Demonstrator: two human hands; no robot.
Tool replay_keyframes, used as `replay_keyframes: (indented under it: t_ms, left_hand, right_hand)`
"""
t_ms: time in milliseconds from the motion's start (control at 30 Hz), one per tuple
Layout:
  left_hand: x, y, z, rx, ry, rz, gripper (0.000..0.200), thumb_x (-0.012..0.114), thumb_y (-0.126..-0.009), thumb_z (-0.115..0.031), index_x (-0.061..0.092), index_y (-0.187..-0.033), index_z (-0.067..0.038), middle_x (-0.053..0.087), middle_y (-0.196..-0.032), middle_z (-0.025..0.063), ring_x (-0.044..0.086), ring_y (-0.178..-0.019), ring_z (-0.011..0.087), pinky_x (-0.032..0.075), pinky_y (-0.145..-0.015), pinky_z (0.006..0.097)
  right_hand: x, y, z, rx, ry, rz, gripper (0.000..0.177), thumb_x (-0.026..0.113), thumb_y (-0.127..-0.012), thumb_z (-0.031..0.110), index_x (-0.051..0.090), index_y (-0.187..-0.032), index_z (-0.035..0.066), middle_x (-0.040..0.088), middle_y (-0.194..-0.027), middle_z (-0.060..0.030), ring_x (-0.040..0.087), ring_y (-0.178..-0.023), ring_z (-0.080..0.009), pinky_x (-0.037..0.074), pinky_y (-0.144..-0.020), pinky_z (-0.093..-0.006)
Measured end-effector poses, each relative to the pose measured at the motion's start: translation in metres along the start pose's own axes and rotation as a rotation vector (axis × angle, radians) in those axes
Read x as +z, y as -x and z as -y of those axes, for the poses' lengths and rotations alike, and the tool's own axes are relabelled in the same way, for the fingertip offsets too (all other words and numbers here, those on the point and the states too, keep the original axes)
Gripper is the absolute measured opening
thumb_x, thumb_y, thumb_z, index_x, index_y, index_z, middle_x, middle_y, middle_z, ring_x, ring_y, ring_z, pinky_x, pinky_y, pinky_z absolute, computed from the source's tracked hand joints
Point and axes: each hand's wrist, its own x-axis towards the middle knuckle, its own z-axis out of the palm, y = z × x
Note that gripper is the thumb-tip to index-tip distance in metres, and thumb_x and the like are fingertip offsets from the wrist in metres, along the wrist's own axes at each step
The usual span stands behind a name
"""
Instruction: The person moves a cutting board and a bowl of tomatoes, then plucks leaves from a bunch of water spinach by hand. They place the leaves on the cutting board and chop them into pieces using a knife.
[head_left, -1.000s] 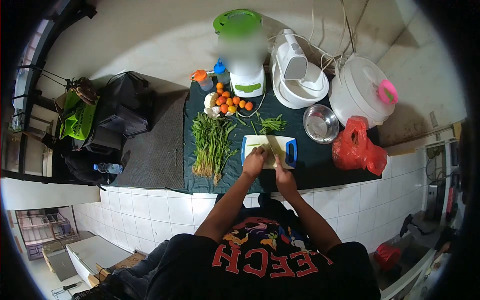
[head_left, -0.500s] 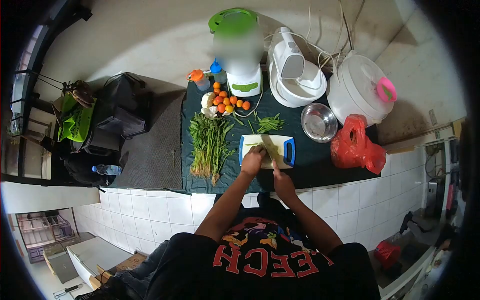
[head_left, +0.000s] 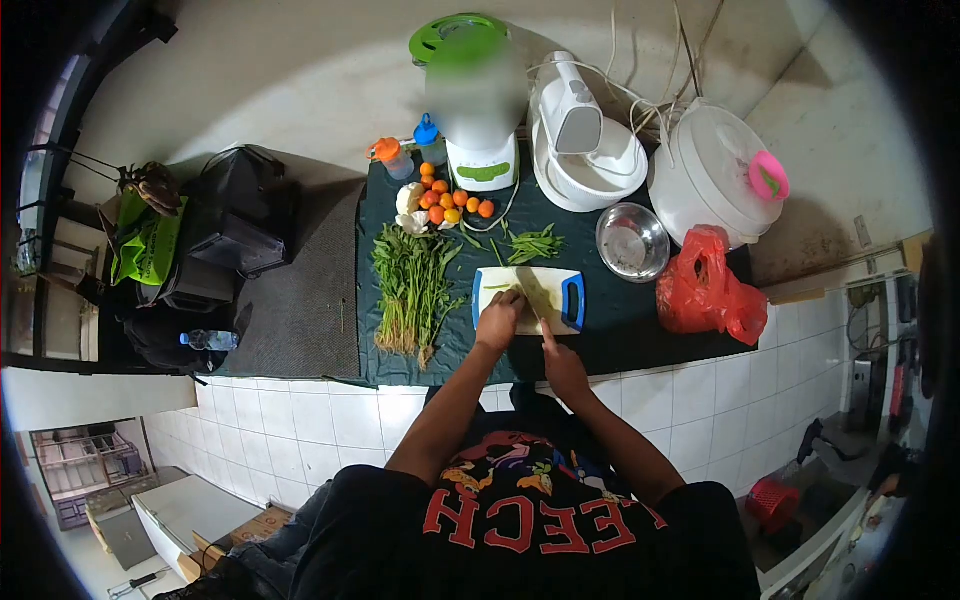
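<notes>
My right hand (head_left: pixel 566 368) grips the handle of a kitchen knife (head_left: pixel 536 292), its broad blade pointing away over the cutting board (head_left: pixel 562 277). The board is white with blue ends. My left hand (head_left: pixel 499 320) rests on the board just left of the blade, fingers curled down on what looks like a green bean, mostly hidden under them. One thin green piece (head_left: pixel 497 288) lies on the board beyond my fingers. Behind the board is a small heap of cut green beans (head_left: pixel 537 246). Left of it lies a bunch of leafy greens (head_left: pixel 412 290) with roots on.
Tomatoes (head_left: pixel 440 200) and a white cauliflower-like vegetable (head_left: pixel 409 198) sit at the back left, before a blender (head_left: pixel 483 165). A steel bowl (head_left: pixel 633 243), red plastic bag (head_left: pixel 710 290), stand mixer (head_left: pixel 585 150) and lidded white tub (head_left: pixel 715 170) stand right.
The view has shifted slightly, so everything on the table appears a little further left. The knife stays beside my left hand, with its blade turned slightly; both hands keep their grips.
</notes>
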Motion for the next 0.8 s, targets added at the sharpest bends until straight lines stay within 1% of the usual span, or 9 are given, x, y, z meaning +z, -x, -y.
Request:
replay_keyframes:
  t_ms: [33,100,233,300,433,500,600,733,800]
  left_hand:
    - [-0.001,0.000,-0.001,0.000,-0.001,0.000,0.033,0.060,-0.084,-0.006,0.070,-0.115,-0.007,0.066,-0.120,0.0092,0.063,-0.114,0.0299,0.057,-0.093,0.0386]
    - [-0.003,0.000,-0.002,0.025,-0.012,-0.033,0.032,0.060,-0.084,-0.005,0.070,-0.114,-0.007,0.067,-0.119,0.0095,0.064,-0.112,0.0307,0.057,-0.093,0.0389]
    - [-0.004,-0.002,-0.002,0.001,0.047,-0.053,0.033,0.058,-0.082,-0.003,0.072,-0.112,-0.006,0.069,-0.117,0.0121,0.066,-0.110,0.0337,0.056,-0.095,0.0419]
    - [-0.007,-0.004,-0.003,-0.037,0.055,0.003,0.034,0.059,-0.081,-0.003,0.072,-0.112,-0.006,0.069,-0.116,0.0126,0.066,-0.109,0.0336,0.056,-0.094,0.0418]
    - [-0.009,-0.003,-0.005,-0.039,0.044,-0.012,0.034,0.059,-0.081,-0.002,0.072,-0.112,-0.006,0.069,-0.116,0.0124,0.066,-0.109,0.0330,0.056,-0.093,0.0414]
    - [-0.006,-0.002,-0.001,-0.013,0.031,-0.014,0.032,0.059,-0.081,-0.003,0.072,-0.110,-0.006,0.069,-0.115,0.0116,0.067,-0.108,0.0324,0.057,-0.092,0.0410]
    - [-0.001,-0.001,0.003,0.030,-0.031,-0.058,0.027,0.061,-0.083,-0.008,0.071,-0.108,-0.008,0.068,-0.111,0.0080,0.066,-0.106,0.0293,0.058,-0.087,0.0392]
    - [-0.004,-0.001,0.000,0.017,-0.024,-0.037,0.027,0.060,-0.083,-0.008,0.071,-0.109,-0.008,0.068,-0.109,0.0079,0.066,-0.105,0.0295,0.058,-0.087,0.0398]
    - [-0.005,-0.001,-0.002,-0.025,0.037,-0.044,0.027,0.060,-0.082,-0.006,0.071,-0.107,-0.007,0.069,-0.113,0.0102,0.067,-0.105,0.0320,0.057,-0.090,0.0415]
  right_hand:
    - [0.001,-0.002,0.000,0.000,-0.001,0.000,0.064,0.050,-0.104,0.017,0.024,-0.163,0.024,0.064,-0.079,-0.0237,0.068,-0.075,-0.0444,0.055,-0.068,-0.0560]
    - [0.005,-0.007,0.003,-0.078,-0.012,-0.106,0.063,0.050,-0.104,0.016,0.027,-0.162,0.020,0.064,-0.078,-0.0238,0.067,-0.072,-0.0444,0.055,-0.067,-0.0552]
    - [0.004,-0.026,0.005,-0.095,0.046,-0.106,0.062,0.051,-0.102,0.014,0.030,-0.161,0.015,0.065,-0.079,-0.0239,0.067,-0.070,-0.0447,0.055,-0.067,-0.0544]
    - [0.003,-0.029,0.005,-0.143,-0.120,-0.161,0.062,0.052,-0.100,0.012,0.033,-0.159,0.011,0.066,-0.080,-0.0241,0.067,-0.069,-0.0442,0.055,-0.067,-0.0538]
    - [0.002,-0.012,0.006,-0.211,-0.125,-0.222,0.063,0.053,-0.101,0.013,0.031,-0.160,0.014,0.066,-0.079,-0.0242,0.067,-0.069,-0.0434,0.055,-0.067,-0.0535]
    - [0.001,-0.001,0.004,-0.044,-0.017,-0.053,0.065,0.052,-0.102,0.013,0.029,-0.162,0.018,0.065,-0.077,-0.0238,0.067,-0.068,-0.0426,0.055,-0.065,-0.0527]
    - [0.006,0.002,0.002,-0.033,0.037,-0.076,0.066,0.053,-0.102,0.014,0.027,-0.162,0.021,0.064,-0.075,-0.0227,0.067,-0.067,-0.0411,0.055,-0.063,-0.0512]
    - [0.012,-0.015,0.000,-0.078,0.014,-0.105,0.064,0.052,-0.102,0.014,0.029,-0.162,0.019,0.063,-0.075,-0.0219,0.067,-0.066,-0.0398,0.055,-0.062,-0.0503]
    - [0.016,-0.028,0.001,-0.177,0.084,-0.203,0.063,0.052,-0.102,0.013,0.031,-0.161,0.014,0.063,-0.074,-0.0217,0.067,-0.065,-0.0392,0.056,-0.063,-0.0501]
